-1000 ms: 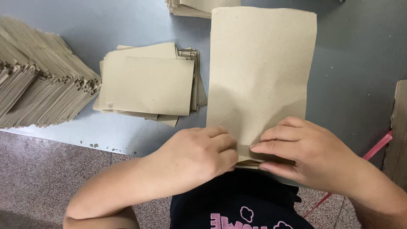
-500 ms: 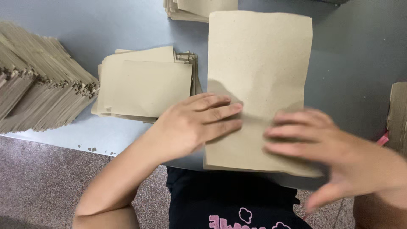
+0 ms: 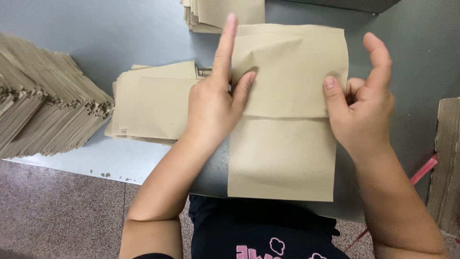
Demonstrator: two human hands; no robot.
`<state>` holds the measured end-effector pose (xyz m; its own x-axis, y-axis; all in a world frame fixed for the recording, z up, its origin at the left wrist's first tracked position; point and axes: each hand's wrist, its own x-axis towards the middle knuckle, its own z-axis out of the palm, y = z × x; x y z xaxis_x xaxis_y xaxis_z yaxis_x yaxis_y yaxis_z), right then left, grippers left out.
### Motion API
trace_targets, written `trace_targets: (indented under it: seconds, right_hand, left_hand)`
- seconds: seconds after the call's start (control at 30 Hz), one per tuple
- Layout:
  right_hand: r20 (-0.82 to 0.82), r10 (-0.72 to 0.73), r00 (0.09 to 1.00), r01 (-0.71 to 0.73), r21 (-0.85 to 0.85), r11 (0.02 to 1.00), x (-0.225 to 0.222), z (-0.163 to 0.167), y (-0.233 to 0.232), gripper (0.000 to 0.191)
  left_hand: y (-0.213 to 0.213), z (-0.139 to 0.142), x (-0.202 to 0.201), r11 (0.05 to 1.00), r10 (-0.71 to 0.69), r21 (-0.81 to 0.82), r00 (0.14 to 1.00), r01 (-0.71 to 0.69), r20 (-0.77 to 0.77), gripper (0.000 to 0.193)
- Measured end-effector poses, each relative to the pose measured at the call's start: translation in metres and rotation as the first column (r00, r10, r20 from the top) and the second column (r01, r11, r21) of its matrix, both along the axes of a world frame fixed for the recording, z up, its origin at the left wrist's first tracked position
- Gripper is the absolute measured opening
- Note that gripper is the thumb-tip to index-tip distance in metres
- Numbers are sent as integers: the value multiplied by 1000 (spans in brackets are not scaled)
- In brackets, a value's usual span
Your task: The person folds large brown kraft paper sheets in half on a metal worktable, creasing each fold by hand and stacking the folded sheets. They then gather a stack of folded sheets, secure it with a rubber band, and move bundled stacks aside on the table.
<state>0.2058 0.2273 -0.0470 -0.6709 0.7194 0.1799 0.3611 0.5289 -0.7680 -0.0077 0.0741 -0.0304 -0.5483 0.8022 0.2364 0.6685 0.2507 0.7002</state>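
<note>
A brown paper bag (image 3: 282, 158) lies flat on the grey table (image 3: 120, 33) in front of me, its near edge hanging over the table edge. Its upper part is folded into a flap (image 3: 292, 72) with a crease across the middle. My left hand (image 3: 215, 100) grips the flap's left edge, index finger stretched up along it. My right hand (image 3: 362, 103) pinches the flap's right edge between thumb and fingers.
A small stack of folded brown bags (image 3: 153, 103) lies just left of my left hand. A large fanned pile of bags (image 3: 43, 110) fills the far left. Another stack (image 3: 220, 12) sits at the top. Brown cardboard (image 3: 448, 163) and a pink strap (image 3: 424, 168) are at the right.
Both hands have moved from the bag's near end up along its sides to the middle. The upper part of the bag is now lifted into a folded flap.
</note>
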Motion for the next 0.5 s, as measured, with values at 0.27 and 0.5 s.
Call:
trace_targets:
  seconds: [0.27,0.5]
  right_hand:
    - [150,-41,988,29,79,996,-7,9,1,49]
    - [88,-19,996,15,42,999,-10,13,-5,33]
  left_hand:
    - [4,-8,7,997,62,46,978,-54,-197,52]
    - [8,-10,12,992,126,-12,980,-129,-155,41]
